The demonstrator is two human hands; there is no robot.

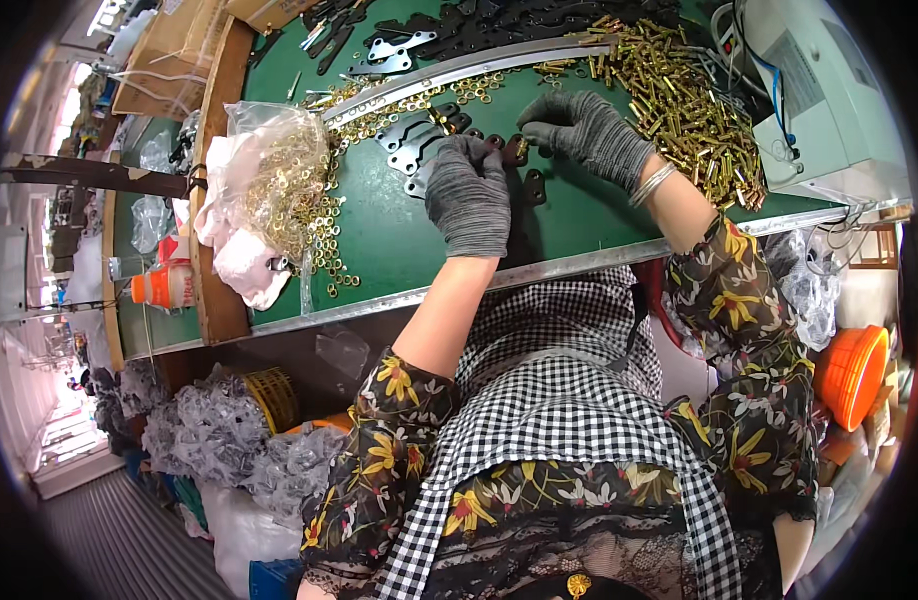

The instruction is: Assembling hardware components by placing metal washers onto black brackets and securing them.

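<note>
My left hand point(469, 195), in a grey knitted glove, is curled low over the green tabletop, its fingertips bent inward at the edge of a group of metal parts. What those fingers grip is hidden. Beside them lie silver flat metal plates point(409, 155) with holes, and small black plates point(449, 112). My right hand point(584, 132), gloved alike, is bent in a pinch by a small dark plate point(520, 150) with a brass-coloured piece at it. Whether the fingertips hold that piece is too small to make out. Another small black plate point(535, 187) lies between the hands, nearer me.
Brass-coloured threaded pins point(679, 110) are heaped at right. Small brass rings point(324, 225) spill from a clear plastic bag point(279, 180) at left. A metal strip point(459, 72) crosses behind my hands, with black plates point(499, 30) beyond. A pale machine box point(814, 90) stands right.
</note>
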